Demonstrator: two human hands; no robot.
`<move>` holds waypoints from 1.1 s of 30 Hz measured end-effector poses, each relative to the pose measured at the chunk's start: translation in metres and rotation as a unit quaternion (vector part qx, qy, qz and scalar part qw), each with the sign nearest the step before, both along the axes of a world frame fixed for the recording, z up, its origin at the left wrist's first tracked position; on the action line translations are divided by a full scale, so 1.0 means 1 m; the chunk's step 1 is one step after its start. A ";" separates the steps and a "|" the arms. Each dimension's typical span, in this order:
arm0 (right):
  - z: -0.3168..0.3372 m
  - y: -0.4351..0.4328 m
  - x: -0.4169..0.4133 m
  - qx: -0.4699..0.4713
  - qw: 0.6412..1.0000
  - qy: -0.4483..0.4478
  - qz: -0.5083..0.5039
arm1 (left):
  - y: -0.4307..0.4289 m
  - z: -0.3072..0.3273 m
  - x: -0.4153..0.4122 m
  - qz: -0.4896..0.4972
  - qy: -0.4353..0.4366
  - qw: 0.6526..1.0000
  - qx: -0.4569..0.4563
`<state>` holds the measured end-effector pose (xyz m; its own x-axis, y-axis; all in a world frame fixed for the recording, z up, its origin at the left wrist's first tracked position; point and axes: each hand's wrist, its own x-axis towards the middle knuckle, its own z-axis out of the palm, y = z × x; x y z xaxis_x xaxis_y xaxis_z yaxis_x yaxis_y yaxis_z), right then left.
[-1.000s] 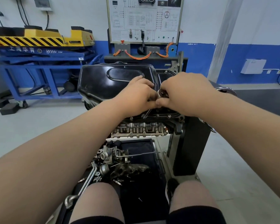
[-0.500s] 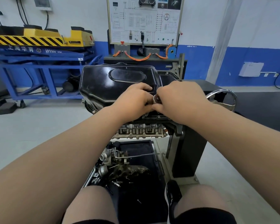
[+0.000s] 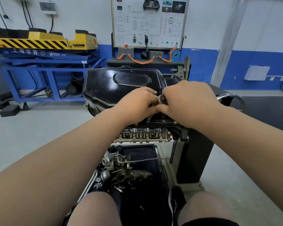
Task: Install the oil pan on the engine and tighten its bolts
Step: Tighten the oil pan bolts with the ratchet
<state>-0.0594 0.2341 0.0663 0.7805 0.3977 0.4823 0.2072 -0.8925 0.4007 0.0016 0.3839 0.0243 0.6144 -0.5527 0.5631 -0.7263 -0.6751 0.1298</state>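
Here the oil pan [image 3: 121, 88] sits on the upturned engine [image 3: 144, 136]. Both hands, left hand [image 3: 137, 103] and right hand [image 3: 186, 101], close their grip on a round silver tool head [image 3: 162, 99] over the near flange; best kept square to the bolt, turning gently to avoid cross-threading.

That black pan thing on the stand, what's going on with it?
A person is fitting the black oil pan onto an upturned engine held on a stand. Both hands, left hand and right hand, meet at the pan's near edge around a small round metal tool. Several bolts already sit along that edge.
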 end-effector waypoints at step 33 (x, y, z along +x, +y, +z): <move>-0.011 0.013 0.005 0.033 0.997 0.070 -0.027 | -0.005 -0.008 -0.009 0.010 -0.003 1.000 -0.022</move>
